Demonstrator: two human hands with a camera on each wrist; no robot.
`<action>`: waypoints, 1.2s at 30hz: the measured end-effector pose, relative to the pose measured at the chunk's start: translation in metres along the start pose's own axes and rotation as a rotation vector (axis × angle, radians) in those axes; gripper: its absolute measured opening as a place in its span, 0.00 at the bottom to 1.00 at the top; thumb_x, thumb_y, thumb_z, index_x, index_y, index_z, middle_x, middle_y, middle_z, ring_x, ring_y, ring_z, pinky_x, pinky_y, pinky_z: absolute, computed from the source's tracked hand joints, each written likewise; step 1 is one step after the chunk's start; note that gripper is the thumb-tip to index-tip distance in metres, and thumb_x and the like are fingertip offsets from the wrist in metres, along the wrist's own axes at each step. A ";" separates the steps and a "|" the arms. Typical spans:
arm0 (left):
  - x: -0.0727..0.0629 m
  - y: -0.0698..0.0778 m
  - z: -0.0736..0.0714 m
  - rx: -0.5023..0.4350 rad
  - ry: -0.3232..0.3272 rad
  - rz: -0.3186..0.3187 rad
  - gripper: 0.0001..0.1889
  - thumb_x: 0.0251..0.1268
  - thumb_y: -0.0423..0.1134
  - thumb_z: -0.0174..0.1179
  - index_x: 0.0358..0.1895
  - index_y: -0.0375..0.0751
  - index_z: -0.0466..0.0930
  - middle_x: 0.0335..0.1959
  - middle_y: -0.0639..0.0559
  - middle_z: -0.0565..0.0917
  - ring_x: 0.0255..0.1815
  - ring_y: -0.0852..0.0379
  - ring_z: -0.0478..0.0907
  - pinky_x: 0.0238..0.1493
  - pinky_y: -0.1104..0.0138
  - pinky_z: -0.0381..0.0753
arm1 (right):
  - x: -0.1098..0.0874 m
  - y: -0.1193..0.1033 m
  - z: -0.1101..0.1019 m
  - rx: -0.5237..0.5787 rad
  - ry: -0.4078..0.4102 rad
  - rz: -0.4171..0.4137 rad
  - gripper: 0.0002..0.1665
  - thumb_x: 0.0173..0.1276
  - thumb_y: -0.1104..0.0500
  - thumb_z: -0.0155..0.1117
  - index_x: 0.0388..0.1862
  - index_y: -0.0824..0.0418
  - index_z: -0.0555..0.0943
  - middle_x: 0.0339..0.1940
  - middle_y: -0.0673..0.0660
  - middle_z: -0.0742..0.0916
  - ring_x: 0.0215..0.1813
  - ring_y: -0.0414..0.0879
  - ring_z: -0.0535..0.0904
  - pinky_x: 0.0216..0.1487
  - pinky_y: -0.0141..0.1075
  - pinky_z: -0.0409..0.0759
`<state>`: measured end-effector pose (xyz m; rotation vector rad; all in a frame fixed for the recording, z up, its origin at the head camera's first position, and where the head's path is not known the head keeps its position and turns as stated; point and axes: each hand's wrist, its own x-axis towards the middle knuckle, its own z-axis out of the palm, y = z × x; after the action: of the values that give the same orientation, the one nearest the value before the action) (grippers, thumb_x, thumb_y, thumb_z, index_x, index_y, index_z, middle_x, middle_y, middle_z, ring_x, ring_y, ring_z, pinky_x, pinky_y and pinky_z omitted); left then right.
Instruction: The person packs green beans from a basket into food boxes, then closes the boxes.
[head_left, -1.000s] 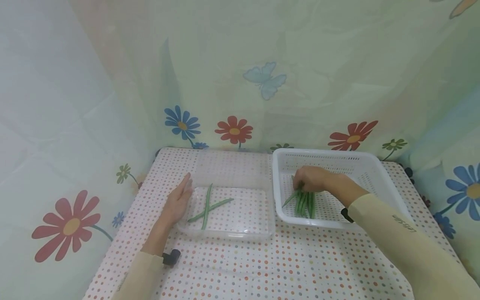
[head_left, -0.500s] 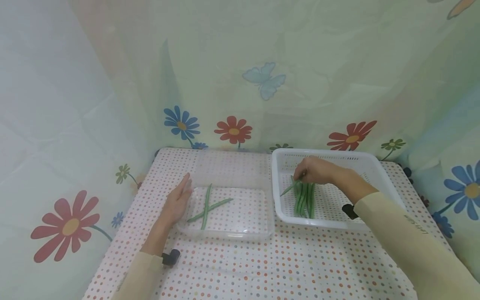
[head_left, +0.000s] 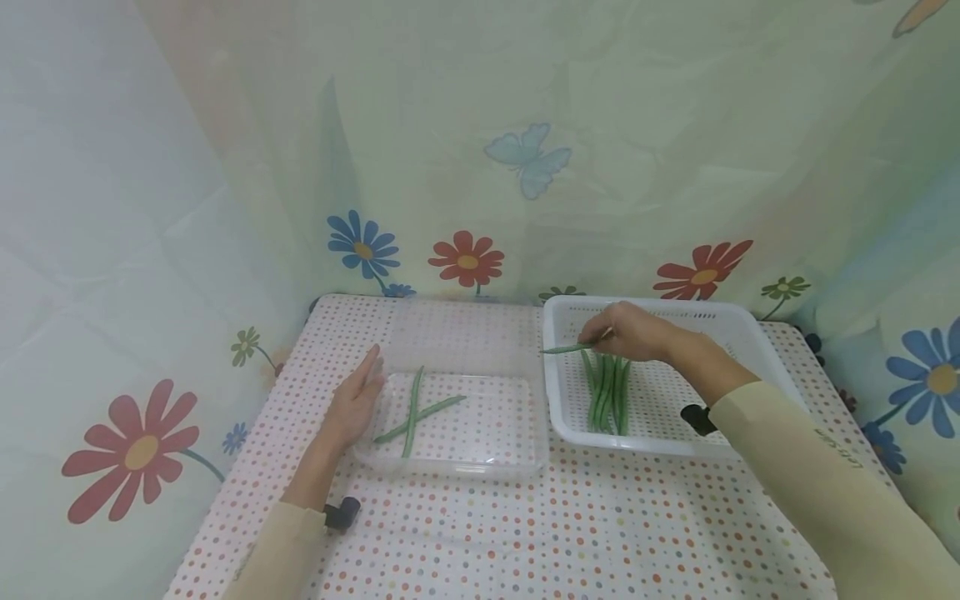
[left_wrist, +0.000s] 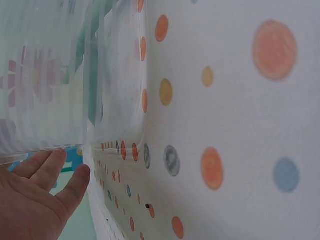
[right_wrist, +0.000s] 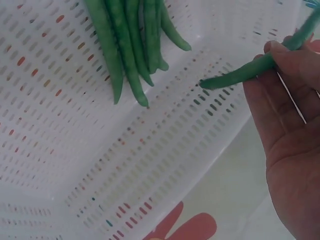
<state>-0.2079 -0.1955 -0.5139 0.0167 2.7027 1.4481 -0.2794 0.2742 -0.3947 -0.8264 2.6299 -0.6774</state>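
My right hand point(head_left: 626, 332) pinches one green bean point(right_wrist: 240, 74) between thumb and fingers, over the left part of a white perforated basket point(head_left: 555, 408). Below it, several green beans point(head_left: 611, 396) lie side by side on the basket floor. At the left stands a clear plastic container point(head_left: 495, 468) with its lid point(head_left: 465, 333) folded back behind it. Two green beans point(head_left: 412, 412) cross each other inside the container. My left hand point(head_left: 352, 408) rests against the container's left side, its fingers straight; in the left wrist view the fingertips point(left_wrist: 57, 157) are at the container wall.
A dotted cloth point(head_left: 480, 542) covers the table under both containers. Behind and to the sides hangs a curtain point(head_left: 420, 150) printed with flowers and a butterfly. The basket's raised rim point(head_left: 550, 358) stands close beside the clear container.
My right hand has risen from the bunch of beans with one bean, which has swung from slanting down to nearly level, pointing left. The left hand has stayed at the container.
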 end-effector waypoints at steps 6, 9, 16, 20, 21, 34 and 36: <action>-0.001 0.001 0.000 0.013 -0.002 0.005 0.29 0.87 0.51 0.38 0.84 0.73 0.44 0.85 0.53 0.59 0.88 0.47 0.47 0.87 0.44 0.43 | 0.004 -0.006 0.001 0.018 0.015 -0.051 0.17 0.68 0.72 0.70 0.53 0.60 0.91 0.51 0.56 0.92 0.53 0.52 0.89 0.57 0.51 0.90; -0.001 0.002 0.000 0.014 -0.002 -0.006 0.29 0.87 0.51 0.38 0.84 0.74 0.44 0.85 0.54 0.59 0.88 0.47 0.48 0.87 0.44 0.44 | 0.007 -0.009 0.003 0.021 0.018 -0.059 0.16 0.68 0.71 0.70 0.52 0.60 0.91 0.50 0.57 0.92 0.52 0.51 0.89 0.57 0.51 0.90; 0.000 0.004 0.001 0.020 0.000 -0.028 0.30 0.86 0.52 0.37 0.84 0.75 0.43 0.85 0.56 0.58 0.88 0.49 0.47 0.87 0.44 0.44 | 0.010 -0.014 0.005 0.050 0.058 -0.062 0.19 0.68 0.71 0.70 0.57 0.62 0.88 0.51 0.59 0.92 0.52 0.51 0.89 0.55 0.50 0.90; 0.000 0.003 0.000 0.017 -0.001 -0.031 0.30 0.86 0.52 0.38 0.84 0.74 0.44 0.85 0.56 0.59 0.88 0.48 0.47 0.87 0.44 0.44 | 0.012 -0.019 0.005 0.127 0.106 -0.059 0.24 0.69 0.69 0.71 0.64 0.63 0.84 0.54 0.61 0.91 0.55 0.55 0.89 0.53 0.49 0.91; 0.000 0.002 0.000 0.014 -0.002 -0.031 0.30 0.86 0.52 0.38 0.84 0.74 0.44 0.85 0.56 0.59 0.88 0.48 0.47 0.87 0.43 0.44 | 0.012 -0.021 0.005 0.146 0.116 -0.057 0.25 0.70 0.68 0.71 0.65 0.62 0.83 0.54 0.62 0.91 0.55 0.56 0.89 0.53 0.49 0.91; -0.001 0.001 0.000 0.009 -0.014 -0.031 0.30 0.86 0.54 0.38 0.85 0.71 0.44 0.85 0.55 0.59 0.88 0.47 0.48 0.86 0.42 0.44 | 0.020 -0.050 0.018 0.359 0.107 -0.060 0.28 0.74 0.64 0.68 0.72 0.61 0.78 0.51 0.59 0.90 0.52 0.51 0.89 0.52 0.43 0.91; -0.001 0.000 0.000 0.011 -0.012 -0.031 0.30 0.86 0.54 0.37 0.85 0.70 0.45 0.85 0.55 0.59 0.88 0.47 0.48 0.86 0.42 0.44 | 0.022 -0.054 0.022 0.370 0.109 -0.053 0.28 0.73 0.65 0.68 0.71 0.62 0.78 0.51 0.60 0.90 0.52 0.52 0.89 0.52 0.44 0.91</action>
<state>-0.2071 -0.1956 -0.5139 -0.0159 2.6894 1.4202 -0.2625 0.2143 -0.3883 -0.7657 2.4658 -1.2074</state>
